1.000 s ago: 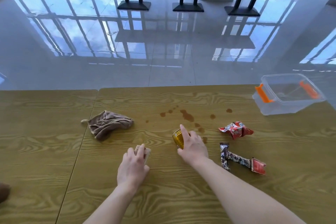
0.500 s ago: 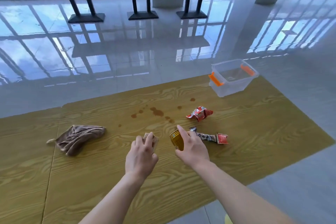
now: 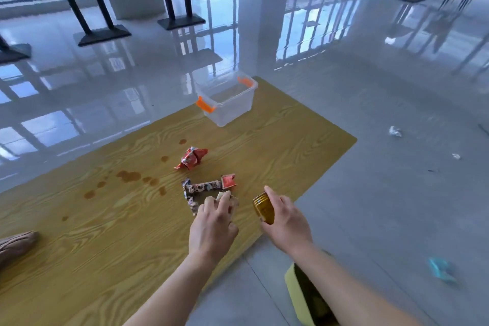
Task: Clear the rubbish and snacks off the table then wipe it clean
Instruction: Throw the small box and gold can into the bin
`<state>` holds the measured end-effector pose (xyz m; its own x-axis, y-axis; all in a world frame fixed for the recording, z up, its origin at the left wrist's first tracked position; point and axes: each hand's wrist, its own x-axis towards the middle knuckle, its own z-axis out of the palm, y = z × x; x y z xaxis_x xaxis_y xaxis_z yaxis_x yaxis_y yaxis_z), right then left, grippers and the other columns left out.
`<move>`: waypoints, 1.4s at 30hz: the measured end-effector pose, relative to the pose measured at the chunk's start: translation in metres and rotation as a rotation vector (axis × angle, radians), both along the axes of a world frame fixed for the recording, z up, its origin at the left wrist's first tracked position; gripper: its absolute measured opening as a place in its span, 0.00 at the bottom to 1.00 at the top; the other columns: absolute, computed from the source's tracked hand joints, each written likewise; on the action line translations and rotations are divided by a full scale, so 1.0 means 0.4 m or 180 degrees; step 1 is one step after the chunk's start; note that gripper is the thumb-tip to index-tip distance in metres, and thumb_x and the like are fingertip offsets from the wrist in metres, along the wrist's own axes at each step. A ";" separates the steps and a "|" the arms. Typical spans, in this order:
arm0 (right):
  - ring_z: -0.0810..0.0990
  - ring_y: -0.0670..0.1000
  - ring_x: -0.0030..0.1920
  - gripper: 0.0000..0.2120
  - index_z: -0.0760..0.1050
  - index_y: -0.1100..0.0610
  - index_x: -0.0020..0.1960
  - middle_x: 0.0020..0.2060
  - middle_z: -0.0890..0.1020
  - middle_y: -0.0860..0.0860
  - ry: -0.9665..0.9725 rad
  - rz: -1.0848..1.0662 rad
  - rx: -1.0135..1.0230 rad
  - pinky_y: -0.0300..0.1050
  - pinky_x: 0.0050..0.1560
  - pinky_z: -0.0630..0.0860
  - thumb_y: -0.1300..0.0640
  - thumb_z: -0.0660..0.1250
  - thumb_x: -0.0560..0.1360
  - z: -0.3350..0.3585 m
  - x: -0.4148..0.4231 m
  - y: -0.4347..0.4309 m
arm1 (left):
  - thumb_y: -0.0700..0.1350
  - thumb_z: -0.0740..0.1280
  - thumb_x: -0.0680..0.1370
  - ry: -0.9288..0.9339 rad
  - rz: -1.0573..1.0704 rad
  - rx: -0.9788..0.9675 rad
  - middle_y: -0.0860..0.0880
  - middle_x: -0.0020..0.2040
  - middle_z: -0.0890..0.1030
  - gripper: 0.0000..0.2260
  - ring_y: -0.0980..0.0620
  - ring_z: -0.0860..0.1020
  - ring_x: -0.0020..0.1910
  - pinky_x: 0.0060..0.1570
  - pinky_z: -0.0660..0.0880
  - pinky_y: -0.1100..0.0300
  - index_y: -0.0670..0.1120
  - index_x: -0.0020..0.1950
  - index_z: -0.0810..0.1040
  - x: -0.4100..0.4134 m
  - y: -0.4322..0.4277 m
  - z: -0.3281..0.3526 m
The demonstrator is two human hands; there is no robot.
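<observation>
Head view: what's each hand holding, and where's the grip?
Right hand: amber cup, round its side. Left hand: pale wrapper, grip hidden by fingers.

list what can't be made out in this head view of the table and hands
Head view:
- Pale item in the left hand: fingers cover most of it.
- Brown cloth: cut off by the left edge.
- Yellow-green bin: contents hidden by the right forearm, cut by the bottom edge.
- Blue thing on the floor: blurred.

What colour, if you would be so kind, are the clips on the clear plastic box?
Orange clips, seen in the head view.
</observation>
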<state>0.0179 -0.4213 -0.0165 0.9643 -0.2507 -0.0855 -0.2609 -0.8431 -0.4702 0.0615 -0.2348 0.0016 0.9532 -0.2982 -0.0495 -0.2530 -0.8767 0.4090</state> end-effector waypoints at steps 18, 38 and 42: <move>0.76 0.56 0.59 0.39 0.53 0.44 0.77 0.63 0.71 0.53 0.1279 -0.1339 0.0584 0.49 0.58 0.75 0.45 0.69 0.71 -0.429 -0.423 -0.573 | 0.48 0.64 0.76 0.0954 -0.1261 0.0102 0.50 0.63 0.72 0.28 0.50 0.73 0.56 0.50 0.75 0.60 0.58 0.74 0.59 -0.275 -0.643 -0.434; 0.77 0.59 0.63 0.41 0.48 0.50 0.79 0.70 0.69 0.60 0.2452 -0.1782 0.0898 0.51 0.61 0.76 0.44 0.69 0.75 -1.349 -0.457 -0.572 | 0.40 0.67 0.78 0.1100 -0.2163 0.1387 0.48 0.67 0.73 0.25 0.46 0.75 0.57 0.53 0.78 0.54 0.57 0.73 0.67 -0.265 -0.865 -1.390; 0.78 0.60 0.61 0.37 0.52 0.51 0.78 0.68 0.70 0.60 0.2505 -0.1784 0.0967 0.51 0.59 0.77 0.47 0.68 0.76 -1.419 -0.462 -0.570 | 0.41 0.65 0.79 0.1210 -0.2146 0.1473 0.45 0.65 0.74 0.24 0.42 0.75 0.58 0.52 0.80 0.51 0.53 0.73 0.65 -0.279 -0.859 -1.452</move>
<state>-0.1667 -0.6493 -0.5843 0.3565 -0.5118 -0.7816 -0.9106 -0.3774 -0.1682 -0.0499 -0.5785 -0.5793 0.4781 -0.6599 -0.5797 -0.6928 -0.6890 0.2130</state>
